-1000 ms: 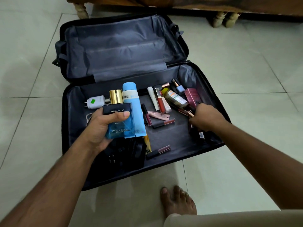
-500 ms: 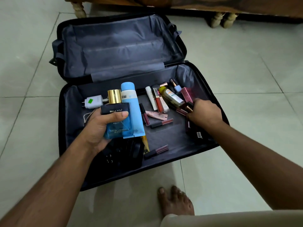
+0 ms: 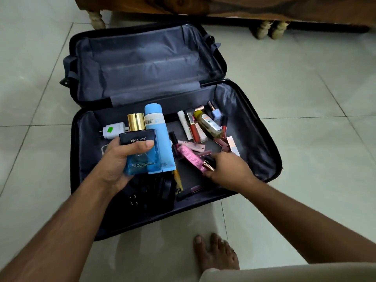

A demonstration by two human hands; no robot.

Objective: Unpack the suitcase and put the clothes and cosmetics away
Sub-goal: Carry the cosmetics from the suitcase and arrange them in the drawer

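Observation:
An open black suitcase (image 3: 262,123) with grey lining lies on the tiled floor. My left hand (image 3: 118,165) grips a blue perfume bottle (image 3: 140,153) with a gold cap together with a light blue tube (image 3: 157,137), both held above the near half. My right hand (image 3: 227,171) grips a pink box (image 3: 191,157) and small dark and rose-gold cosmetic tubes low over the case. Several lipsticks, glosses and a yellow oil bottle (image 3: 207,124) lie at the back right of the near half. A white charger (image 3: 112,130) lies at the back left.
Dark items (image 3: 154,192) and a lip gloss (image 3: 189,191) lie near the front wall. The lid half (image 3: 142,62) is spread open behind. A wooden furniture piece with turned legs (image 3: 266,29) stands beyond the case. My bare foot (image 3: 215,253) is on the floor in front.
My right hand has moved left from the right side of the case toward its middle and now carries the pink box and tubes. My left hand kept its hold on the perfume and tube.

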